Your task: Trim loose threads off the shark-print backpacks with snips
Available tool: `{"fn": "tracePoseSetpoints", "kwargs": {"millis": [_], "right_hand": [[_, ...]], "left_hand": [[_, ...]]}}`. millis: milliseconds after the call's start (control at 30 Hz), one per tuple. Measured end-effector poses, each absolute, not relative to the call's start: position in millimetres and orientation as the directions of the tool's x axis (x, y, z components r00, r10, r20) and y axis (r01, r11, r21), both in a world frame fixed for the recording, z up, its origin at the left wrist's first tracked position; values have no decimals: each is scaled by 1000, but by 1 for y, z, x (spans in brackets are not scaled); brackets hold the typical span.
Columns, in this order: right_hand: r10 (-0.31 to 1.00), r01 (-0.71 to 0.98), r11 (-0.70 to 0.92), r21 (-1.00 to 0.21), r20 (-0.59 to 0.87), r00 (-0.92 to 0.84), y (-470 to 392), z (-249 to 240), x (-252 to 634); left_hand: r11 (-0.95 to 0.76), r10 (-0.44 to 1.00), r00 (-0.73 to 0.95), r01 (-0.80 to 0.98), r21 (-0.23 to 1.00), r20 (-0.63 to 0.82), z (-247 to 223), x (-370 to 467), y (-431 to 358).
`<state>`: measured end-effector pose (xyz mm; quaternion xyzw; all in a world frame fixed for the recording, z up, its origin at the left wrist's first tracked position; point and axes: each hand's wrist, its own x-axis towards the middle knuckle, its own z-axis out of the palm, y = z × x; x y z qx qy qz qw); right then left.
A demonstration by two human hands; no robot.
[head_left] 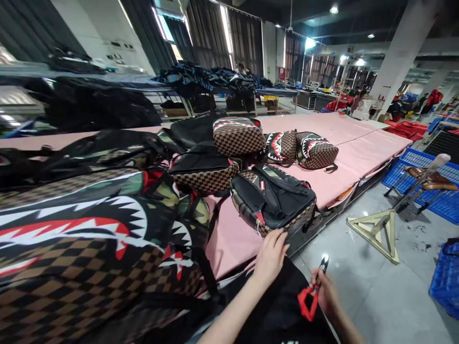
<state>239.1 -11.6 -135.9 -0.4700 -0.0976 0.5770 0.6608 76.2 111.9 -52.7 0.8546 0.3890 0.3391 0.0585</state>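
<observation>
A black backpack (274,198) with checkered and camouflage sides lies on the pink-covered table, its strap side up. My left hand (271,255) is at its near bottom edge, fingers together and curled against the fabric; the fingertips are partly hidden. Low over the floor at the table's side, my right hand (328,291) is closed around scissors (309,302) with red handles, the blades pointing up and away. Close on the left stands a large checkered backpack (89,239) with a red and white shark-mouth print. A smaller shark-print backpack (184,239) sits beside it.
More checkered bags (239,136) are grouped farther along the pink table (358,138). At the right are a blue crate (410,165), a brown-seated stool (430,179) and a triangular metal stand (375,234) on the floor. Dark fabric (211,76) is heaped on a rear table.
</observation>
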Motion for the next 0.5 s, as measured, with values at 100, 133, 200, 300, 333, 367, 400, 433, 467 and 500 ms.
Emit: {"fn": "tracePoseSetpoints", "kwargs": {"millis": [100, 133, 200, 300, 333, 367, 400, 433, 467, 500], "right_hand": [[832, -642, -172, -747, -459, 312, -18, -134, 247], [837, -611, -183, -770, -448, 315, -19, -130, 247], [848, -541, -184, -821, -411, 335, -18, -119, 246], [854, -452, -167, -876, -357, 378, -11, -104, 243], [851, -420, -157, -894, -338, 401, -7, -100, 243], [846, -383, -146, -912, -316, 430, -2, -97, 242], [838, -339, -138, -931, -292, 460, 3, -95, 242], [829, -293, -131, -947, -267, 492, 8, -95, 241], [820, -252, -131, -959, -247, 516, 13, -95, 241], [813, -220, -133, -966, -233, 533, 19, -96, 240]], "left_hand": [[-715, 667, 552, 664, 220, 500, -34, 106, 158], [-701, 681, 560, 684, 201, 472, -31, 113, 169], [-668, 719, 559, 721, 186, 414, -31, 119, 182], [-653, 738, 567, 737, 174, 365, -41, 105, 179], [-652, 739, 568, 738, 173, 362, -46, 95, 172], [-650, 741, 566, 740, 173, 362, -51, 82, 164], [-647, 743, 563, 742, 176, 362, -56, 68, 155], [-644, 746, 558, 744, 179, 363, -60, 53, 144], [-640, 749, 553, 747, 183, 363, -65, 37, 134], [-636, 753, 549, 750, 185, 362, -68, 23, 123]]}}
